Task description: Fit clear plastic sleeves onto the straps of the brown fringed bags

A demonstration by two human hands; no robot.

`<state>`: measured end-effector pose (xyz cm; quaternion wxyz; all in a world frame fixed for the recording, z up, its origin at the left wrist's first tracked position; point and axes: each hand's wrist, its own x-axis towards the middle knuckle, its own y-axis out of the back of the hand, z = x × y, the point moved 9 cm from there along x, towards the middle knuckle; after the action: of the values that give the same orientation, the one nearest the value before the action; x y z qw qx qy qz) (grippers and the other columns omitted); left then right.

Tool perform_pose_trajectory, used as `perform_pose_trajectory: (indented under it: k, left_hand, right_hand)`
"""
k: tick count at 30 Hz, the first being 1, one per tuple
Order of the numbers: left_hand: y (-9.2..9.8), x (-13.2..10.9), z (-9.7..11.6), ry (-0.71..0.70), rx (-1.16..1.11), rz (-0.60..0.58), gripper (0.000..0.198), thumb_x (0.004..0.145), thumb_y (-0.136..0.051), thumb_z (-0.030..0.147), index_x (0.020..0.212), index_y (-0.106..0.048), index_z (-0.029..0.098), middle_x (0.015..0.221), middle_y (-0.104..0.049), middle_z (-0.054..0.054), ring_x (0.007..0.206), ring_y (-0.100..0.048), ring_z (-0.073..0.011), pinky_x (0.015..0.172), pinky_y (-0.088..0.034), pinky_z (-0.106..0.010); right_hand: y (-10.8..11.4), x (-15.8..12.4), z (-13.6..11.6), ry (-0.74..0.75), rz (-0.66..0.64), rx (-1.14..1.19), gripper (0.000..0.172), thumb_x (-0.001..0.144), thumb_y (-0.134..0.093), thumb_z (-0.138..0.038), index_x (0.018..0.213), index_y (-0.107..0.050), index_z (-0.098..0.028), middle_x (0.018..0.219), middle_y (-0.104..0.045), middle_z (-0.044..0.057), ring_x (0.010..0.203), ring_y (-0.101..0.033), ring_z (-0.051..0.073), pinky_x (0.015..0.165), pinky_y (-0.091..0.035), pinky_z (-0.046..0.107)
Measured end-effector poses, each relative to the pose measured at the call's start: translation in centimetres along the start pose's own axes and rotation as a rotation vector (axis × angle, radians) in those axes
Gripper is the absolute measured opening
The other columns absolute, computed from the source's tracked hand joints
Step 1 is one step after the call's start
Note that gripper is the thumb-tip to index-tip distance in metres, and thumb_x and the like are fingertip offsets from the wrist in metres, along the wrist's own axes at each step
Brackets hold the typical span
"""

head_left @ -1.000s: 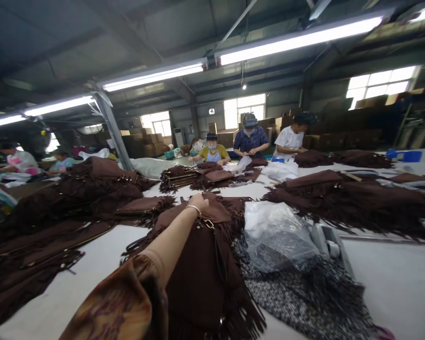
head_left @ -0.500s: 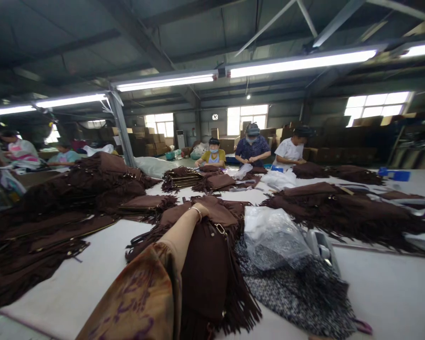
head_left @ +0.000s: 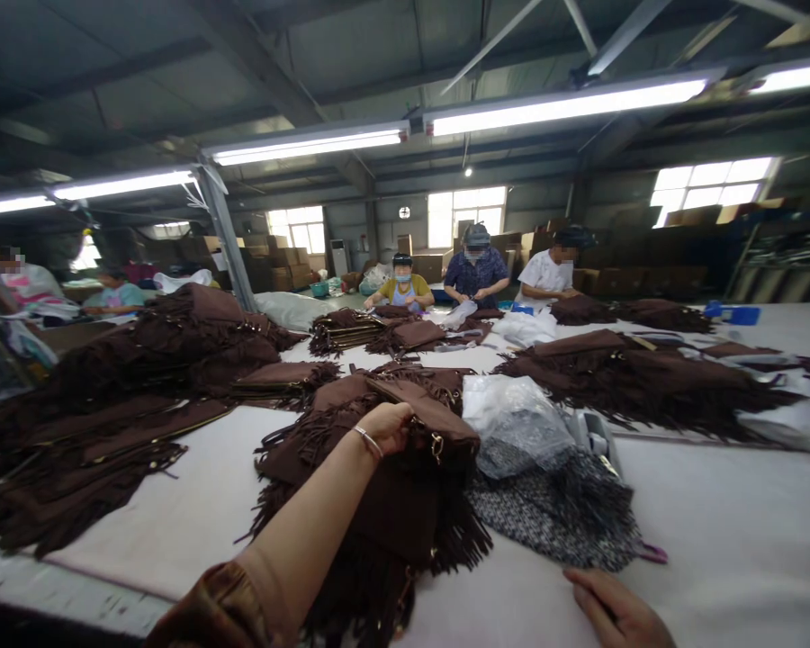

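My left hand (head_left: 386, 427) reaches out to the middle of the table, its fingers closed on the edge of a dark brown fringed bag (head_left: 425, 405). The bag is lifted and tilted over a pile of similar brown bags (head_left: 391, 504) with long fringes. A gold clasp hangs at the held bag's right end. Low at the right, my right hand (head_left: 617, 612) is partly in view over the white tabletop, fingers stretched out and nothing in them. Beyond it lies a black-and-white speckled cloth (head_left: 560, 517) with clear plastic wrapping (head_left: 513, 418) on top.
A big heap of brown bags (head_left: 175, 351) covers the left side, and another stack (head_left: 648, 382) lies at the right. A grey-white device (head_left: 598, 436) sits behind the speckled cloth. Several people work across the table, among them a person in dark blue (head_left: 476, 270).
My left hand has pulled up a bag's edge from the pile and come slightly nearer. My right hand has come into view at the lower right.
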<state>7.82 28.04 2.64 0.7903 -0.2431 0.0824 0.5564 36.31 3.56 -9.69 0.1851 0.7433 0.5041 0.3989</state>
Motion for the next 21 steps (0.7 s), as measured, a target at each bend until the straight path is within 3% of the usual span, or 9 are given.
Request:
perform_pose_trajectory:
  k: [3, 8, 10, 13, 15, 18, 21]
  left_hand:
    - [-1.1, -2.5, -3.3, 0.027, -0.132, -0.018, 0.013, 0.08, -0.052, 0.009, 0.068, -0.055, 0.013, 0.06, -0.061, -0.001, 0.05, -0.057, -0.0109, 0.058, -0.055, -0.027]
    - [-3.5, -5.9, -9.2, 0.095, -0.251, -0.017, 0.014, 0.076, -0.053, 0.008, 0.065, -0.052, 0.015, 0.054, -0.058, 0.001, 0.047, -0.054, -0.0081, 0.055, -0.052, -0.02]
    - [-4.3, -7.1, -11.0, 0.12, -0.266, -0.02, 0.011, 0.075, -0.053, 0.008, 0.066, -0.054, 0.015, 0.055, -0.059, 0.001, 0.047, -0.054, -0.0077, 0.054, -0.051, -0.019]
    - [-4.9, -8.4, -12.5, 0.179, -0.269, -0.079, 0.008, 0.077, -0.054, 0.016, 0.073, -0.06, 0.012, 0.063, -0.065, -0.004, 0.053, -0.059, -0.0112, 0.051, -0.05, -0.02]
    - [-5.4, -8.8, -12.8, 0.255, -0.252, -0.188, 0.025, 0.082, -0.053, 0.032, 0.078, -0.063, 0.01, 0.068, -0.068, -0.009, 0.055, -0.062, -0.0157, 0.05, -0.05, -0.025]
    - [-5.4, -8.1, -12.7, 0.296, -0.162, -0.237, 0.046, 0.084, -0.048, 0.054, 0.08, -0.064, 0.011, 0.064, -0.067, -0.01, 0.053, -0.062, -0.0183, 0.049, -0.05, -0.027]
    - [-5.2, -6.7, -12.6, 0.247, -0.076, -0.131, 0.034, 0.085, -0.054, 0.043, 0.08, -0.063, 0.011, 0.062, -0.067, -0.008, 0.051, -0.062, -0.0162, 0.047, -0.047, -0.024]
  right_hand:
    - [-0.3, 0.5, -2.9, -0.04, 0.019, 0.049, 0.029, 0.085, -0.055, -0.042, 0.095, -0.073, -0.021, 0.099, -0.073, 0.01, 0.092, -0.069, 0.025, 0.083, -0.057, 0.034]
    - [-2.0, 4.1, -12.2, 0.019, 0.026, 0.231, 0.042, 0.082, -0.06, -0.039, 0.118, -0.063, -0.018, 0.121, -0.063, 0.013, 0.113, -0.058, 0.027, 0.096, -0.048, 0.039]
    - [-3.7, 5.3, -14.1, -0.061, -0.042, 0.299, 0.039, 0.079, -0.062, -0.039, 0.111, -0.066, -0.017, 0.111, -0.068, 0.012, 0.104, -0.062, 0.027, 0.09, -0.05, 0.037]
    - [-5.9, 5.4, -14.6, -0.234, -0.146, 0.415, 0.029, 0.081, -0.058, -0.042, 0.081, -0.07, -0.015, 0.078, -0.071, 0.007, 0.075, -0.064, 0.022, 0.069, -0.05, 0.03]
    - [-6.2, 4.5, -14.8, -0.247, -0.197, 0.479, 0.034, 0.084, -0.053, -0.042, 0.063, -0.062, -0.016, 0.061, -0.064, 0.003, 0.062, -0.06, 0.018, 0.06, -0.046, 0.027]
    - [-4.9, 3.1, -14.9, -0.204, -0.219, 0.455, 0.034, 0.087, -0.05, -0.04, 0.061, -0.053, -0.019, 0.053, -0.054, -0.002, 0.053, -0.051, 0.014, 0.053, -0.041, 0.025]
    - [-1.9, 2.2, -14.1, -0.165, -0.128, 0.222, 0.028, 0.089, -0.047, -0.039, 0.071, -0.056, -0.019, 0.061, -0.056, 0.0, 0.058, -0.053, 0.016, 0.056, -0.043, 0.027]
